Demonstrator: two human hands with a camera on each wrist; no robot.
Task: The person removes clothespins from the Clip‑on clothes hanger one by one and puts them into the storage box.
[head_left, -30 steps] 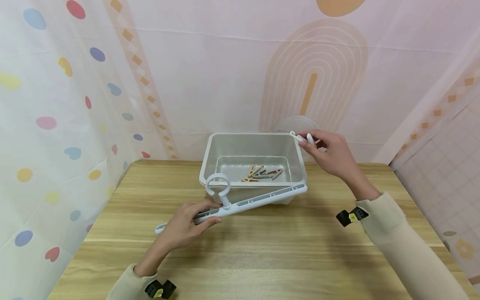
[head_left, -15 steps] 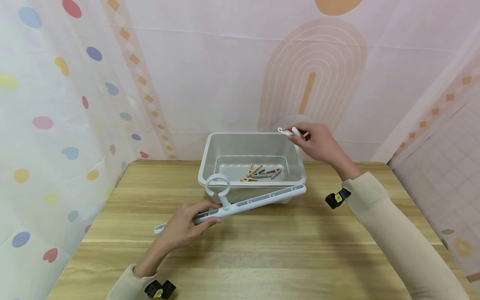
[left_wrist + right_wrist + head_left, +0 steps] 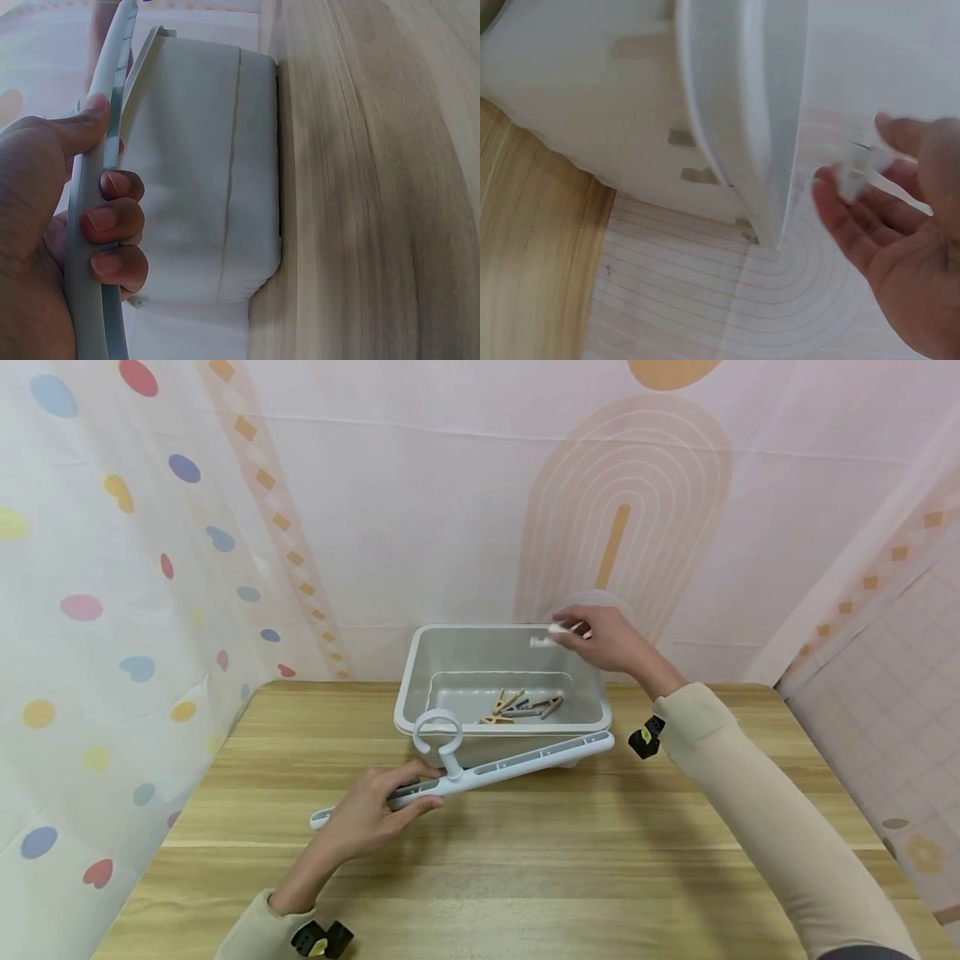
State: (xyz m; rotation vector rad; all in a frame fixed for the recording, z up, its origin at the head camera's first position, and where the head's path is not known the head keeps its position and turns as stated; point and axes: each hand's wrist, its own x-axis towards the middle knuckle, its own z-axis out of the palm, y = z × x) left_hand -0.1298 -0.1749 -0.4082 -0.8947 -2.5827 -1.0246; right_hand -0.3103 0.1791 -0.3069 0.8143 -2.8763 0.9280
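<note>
A pale blue plastic clothes hanger (image 3: 525,764) with a ring-shaped hook is tilted before the bin, its right end raised. My left hand (image 3: 378,810) grips it near the hook; in the left wrist view the fingers (image 3: 116,225) curl round its bar. My right hand (image 3: 600,635) is over the back right rim of the grey bin (image 3: 502,647), thumb and fingers spread apart. A small white plastic clip (image 3: 855,172), blurred, is at those fingertips in the right wrist view. In the head view, white blurred parts show at and just below the fingertips.
Several clothespins (image 3: 517,706), tan and grey, lie on the bin's floor. The bin stands at the back of the wooden table (image 3: 525,877), close to a patterned curtain (image 3: 420,518).
My right hand has moved left over the bin's rim, and its fingers have parted from the white clip, which has dropped slightly. The left hand and hanger have hardly moved.
</note>
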